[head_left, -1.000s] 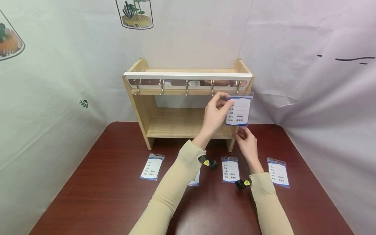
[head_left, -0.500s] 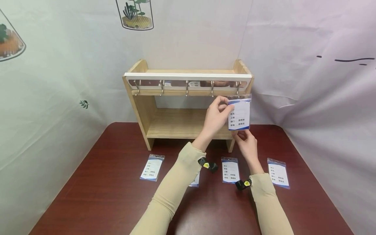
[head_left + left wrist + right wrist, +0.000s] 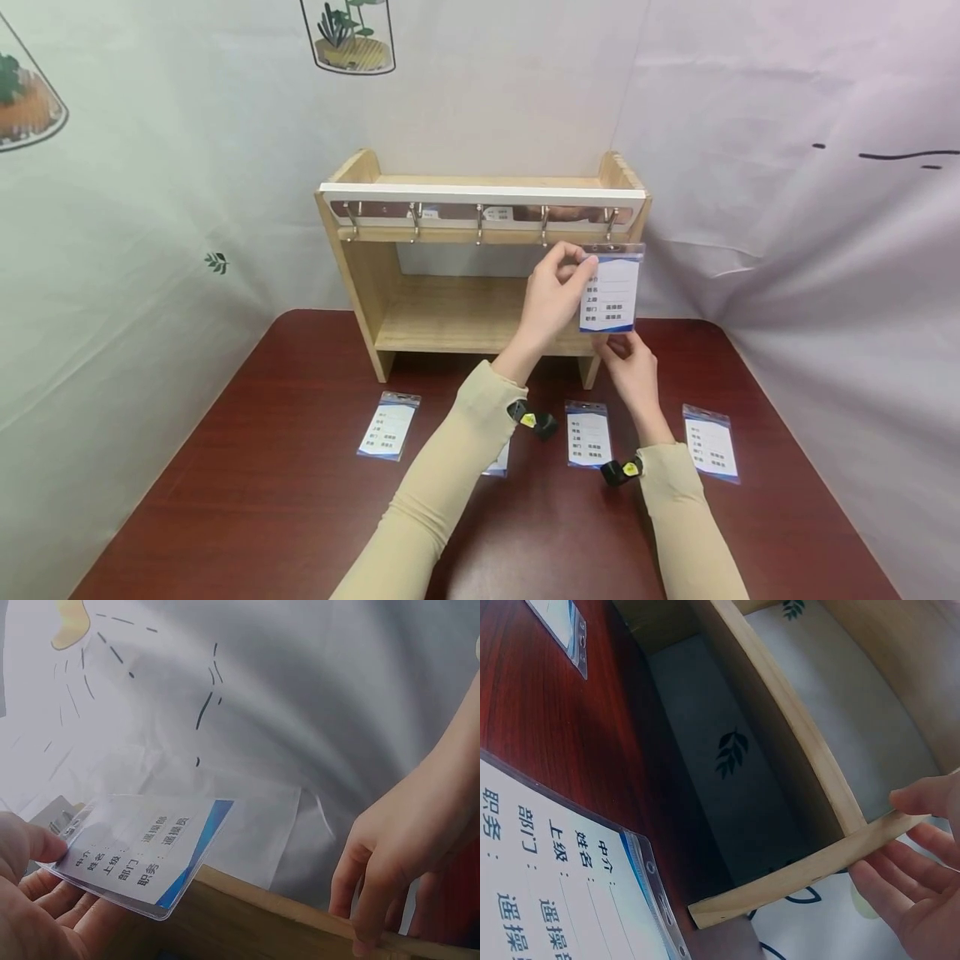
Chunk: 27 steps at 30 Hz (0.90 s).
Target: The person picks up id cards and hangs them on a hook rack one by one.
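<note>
My left hand (image 3: 551,292) pinches a clear-sleeved name badge (image 3: 611,296) by its upper left corner, thumb in front. In the head view the badge hangs upright just below the rightmost hook (image 3: 611,223) of the rail, apparently not on it. The left wrist view shows the badge (image 3: 142,851) with thumb on its face and fingers behind. My right hand (image 3: 633,375) holds the right side panel of the wooden shelf (image 3: 465,312). In the right wrist view its thumb lies on the inner side of that panel (image 3: 802,874) and its fingers on the outer side.
A white-edged hook rail (image 3: 480,193) with several metal hooks runs along the shelf's top front. Badges lie on the dark red table: one at left (image 3: 390,427), one partly behind the left sleeve (image 3: 498,462), one in the middle (image 3: 588,435), one at right (image 3: 710,443).
The badge in my left hand has come down slightly, and its tilt has shifted a little. My right hand stays on the shelf's side panel.
</note>
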### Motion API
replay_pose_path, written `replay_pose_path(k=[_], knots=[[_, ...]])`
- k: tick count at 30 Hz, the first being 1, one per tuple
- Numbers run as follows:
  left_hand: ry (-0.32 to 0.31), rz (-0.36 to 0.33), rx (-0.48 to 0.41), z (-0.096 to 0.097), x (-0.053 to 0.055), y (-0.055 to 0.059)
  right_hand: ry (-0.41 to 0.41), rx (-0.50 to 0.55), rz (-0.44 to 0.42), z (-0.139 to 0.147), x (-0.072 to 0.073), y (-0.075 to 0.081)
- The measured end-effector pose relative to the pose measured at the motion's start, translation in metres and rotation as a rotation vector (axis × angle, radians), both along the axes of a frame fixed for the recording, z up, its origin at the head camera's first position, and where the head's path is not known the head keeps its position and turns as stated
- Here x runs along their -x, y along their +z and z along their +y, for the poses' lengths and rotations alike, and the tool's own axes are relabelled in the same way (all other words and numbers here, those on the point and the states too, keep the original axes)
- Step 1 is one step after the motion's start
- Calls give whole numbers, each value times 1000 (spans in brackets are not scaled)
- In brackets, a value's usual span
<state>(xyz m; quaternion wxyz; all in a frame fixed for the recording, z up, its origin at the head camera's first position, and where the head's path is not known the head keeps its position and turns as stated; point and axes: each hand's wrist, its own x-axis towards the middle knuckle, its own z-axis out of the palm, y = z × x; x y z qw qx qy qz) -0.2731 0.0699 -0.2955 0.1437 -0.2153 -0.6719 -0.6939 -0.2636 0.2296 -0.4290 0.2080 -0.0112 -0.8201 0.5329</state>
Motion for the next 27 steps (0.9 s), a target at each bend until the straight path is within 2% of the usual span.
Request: replay_pose_path(k=[10,18,27], knots=[[81,56,91,0,-1,4,-10,-2,-7,-1,0,1],[103,76,111,0,-1,5,-13,8,-18,-1,-1,-1],[99,80,149,-4,-1,9,-15,16,-10,-1,-2,1]])
